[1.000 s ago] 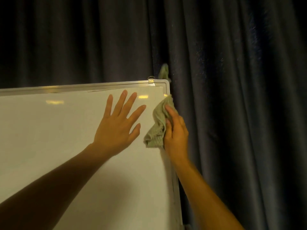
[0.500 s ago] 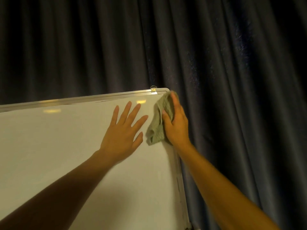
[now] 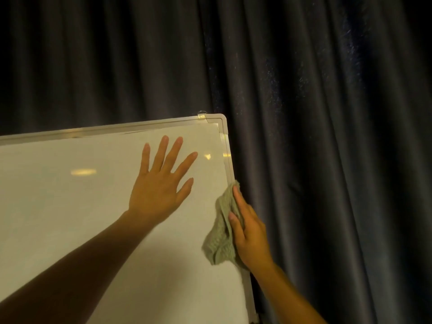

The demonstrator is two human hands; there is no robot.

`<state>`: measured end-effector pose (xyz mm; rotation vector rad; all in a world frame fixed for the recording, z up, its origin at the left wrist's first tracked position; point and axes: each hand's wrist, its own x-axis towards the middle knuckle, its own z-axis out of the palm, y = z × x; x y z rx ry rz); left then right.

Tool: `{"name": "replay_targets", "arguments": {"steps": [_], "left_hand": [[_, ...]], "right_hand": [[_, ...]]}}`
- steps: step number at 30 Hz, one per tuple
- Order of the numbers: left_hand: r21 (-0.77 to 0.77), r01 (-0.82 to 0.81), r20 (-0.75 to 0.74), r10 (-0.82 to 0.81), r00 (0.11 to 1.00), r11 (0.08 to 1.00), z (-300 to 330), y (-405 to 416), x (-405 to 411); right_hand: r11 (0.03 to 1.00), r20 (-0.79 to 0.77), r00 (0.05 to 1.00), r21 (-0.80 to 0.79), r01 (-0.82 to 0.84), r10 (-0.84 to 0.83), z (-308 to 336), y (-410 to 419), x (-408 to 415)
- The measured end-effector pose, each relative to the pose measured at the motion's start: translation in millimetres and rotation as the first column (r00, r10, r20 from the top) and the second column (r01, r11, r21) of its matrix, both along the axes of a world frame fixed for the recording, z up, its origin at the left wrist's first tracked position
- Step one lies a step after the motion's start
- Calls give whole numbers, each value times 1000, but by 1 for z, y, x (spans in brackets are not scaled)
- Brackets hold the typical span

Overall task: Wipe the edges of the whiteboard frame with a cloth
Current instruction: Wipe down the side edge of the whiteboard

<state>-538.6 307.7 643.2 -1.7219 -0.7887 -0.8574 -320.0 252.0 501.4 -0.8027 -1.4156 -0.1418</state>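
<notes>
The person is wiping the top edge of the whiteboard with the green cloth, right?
Not quite. The head view shows the right hand pressing the grey-green knitted cloth on the right side edge of the silver-framed whiteboard, below the corner, not the top edge.

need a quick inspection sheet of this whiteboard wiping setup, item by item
surface: whiteboard face, white, with light reflections on it
job's things: frame runs along the top and right edges; green cloth lies bunched against the right edge, below the top corner
clutter: small clear clip on the top edge near the corner
hands: left hand flat on the board, fingers spread; right hand grips the cloth at the right edge
cables: nothing seen
surroundings: dark pleated curtain behind the board
</notes>
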Motion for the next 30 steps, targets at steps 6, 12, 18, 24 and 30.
{"name": "replay_targets", "arguments": {"steps": [6,12,18,24,30], "left_hand": [[-102,9,153,7,988,995,-23,4,28],[-184,28,220,13,975,983,-43,7,38],[-242,-20,121,50,991,970,-107,-3,48],[-278,-96,61,118,991,956,-144,-1,47],[-326,-156,24,173,985,933,-181,-21,90]], "right_hand": [[992,-31,999,-125,-29,25,-56,-8,7],[969,-40,999,-245,-44,35,-92,-18,4],[921,59,992,-381,-79,110,-112,-42,39],[879,-168,967,-411,-243,189,-116,-56,91],[894,-572,805,-264,-363,158,-183,-49,53]]}}
